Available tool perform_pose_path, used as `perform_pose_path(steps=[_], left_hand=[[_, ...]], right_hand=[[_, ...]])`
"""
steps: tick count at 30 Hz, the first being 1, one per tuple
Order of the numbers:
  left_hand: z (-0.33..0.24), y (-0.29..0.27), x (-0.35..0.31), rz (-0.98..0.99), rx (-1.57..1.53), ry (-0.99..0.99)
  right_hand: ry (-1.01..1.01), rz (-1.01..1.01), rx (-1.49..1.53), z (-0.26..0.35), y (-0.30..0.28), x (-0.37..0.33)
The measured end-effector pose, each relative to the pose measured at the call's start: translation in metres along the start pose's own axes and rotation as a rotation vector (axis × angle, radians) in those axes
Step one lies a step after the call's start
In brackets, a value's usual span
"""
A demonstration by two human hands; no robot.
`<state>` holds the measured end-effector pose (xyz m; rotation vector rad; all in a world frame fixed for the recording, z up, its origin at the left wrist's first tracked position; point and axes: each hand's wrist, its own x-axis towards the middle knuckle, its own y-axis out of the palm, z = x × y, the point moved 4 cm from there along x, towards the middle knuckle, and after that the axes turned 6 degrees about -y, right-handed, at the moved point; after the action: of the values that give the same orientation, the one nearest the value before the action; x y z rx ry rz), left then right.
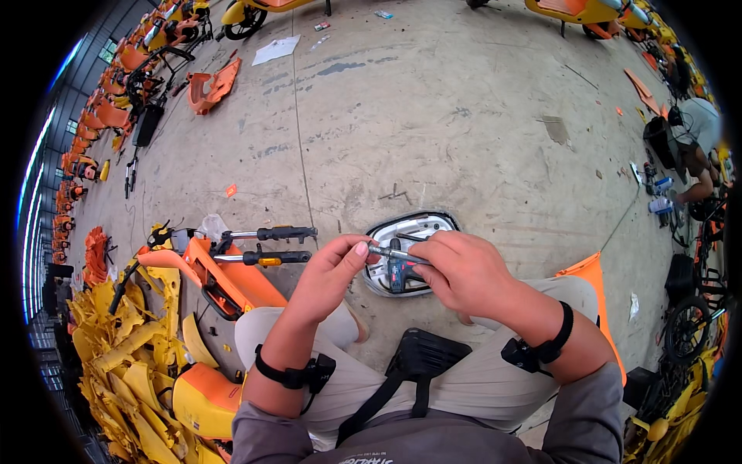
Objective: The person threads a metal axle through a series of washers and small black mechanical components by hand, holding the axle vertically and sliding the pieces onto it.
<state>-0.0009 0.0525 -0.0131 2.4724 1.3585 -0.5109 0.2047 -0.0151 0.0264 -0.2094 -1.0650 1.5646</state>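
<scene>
Between my hands, above the floor, is a slim grey metal rod, perhaps a tool bit; its exact kind is not plain. My left hand pinches its left end between thumb and fingers. The other end is gripped by my right hand, whose fingers hide part of it. Below both hands lies a rounded white shell with a dark rim, like the upturned underside of a seat. A black and red power tool rests inside the shell, partly covered by my hands.
Left of me, handlebars with black grips and an orange body panel stand close. Yellow panels are heaped behind them. An orange panel is beside my right knee. At far right a person bends near cans.
</scene>
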Motion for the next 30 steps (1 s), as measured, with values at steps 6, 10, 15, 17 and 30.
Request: perform_pose_path(steps=[6,10,15,17,30], left_hand=[[-0.001,0.000,0.000,0.034,0.000,0.069],[-0.001,-0.001,-0.001,0.038,-0.016,0.100],[0.001,-0.004,-0.003,0.030,0.001,0.137],[0.001,-0.005,-0.004,0.028,0.008,0.142],[-0.008,0.003,-0.008,0.017,-0.085,0.237]], right_hand=[[0.027,0.043,0.031,0.001,-0.002,0.001],[0.027,0.036,0.048,0.002,0.001,-0.001],[0.192,0.072,0.320,0.000,0.004,-0.005],[0.291,0.099,0.451,-0.001,0.006,-0.006],[0.416,0.078,0.587,-0.007,0.020,-0.008]])
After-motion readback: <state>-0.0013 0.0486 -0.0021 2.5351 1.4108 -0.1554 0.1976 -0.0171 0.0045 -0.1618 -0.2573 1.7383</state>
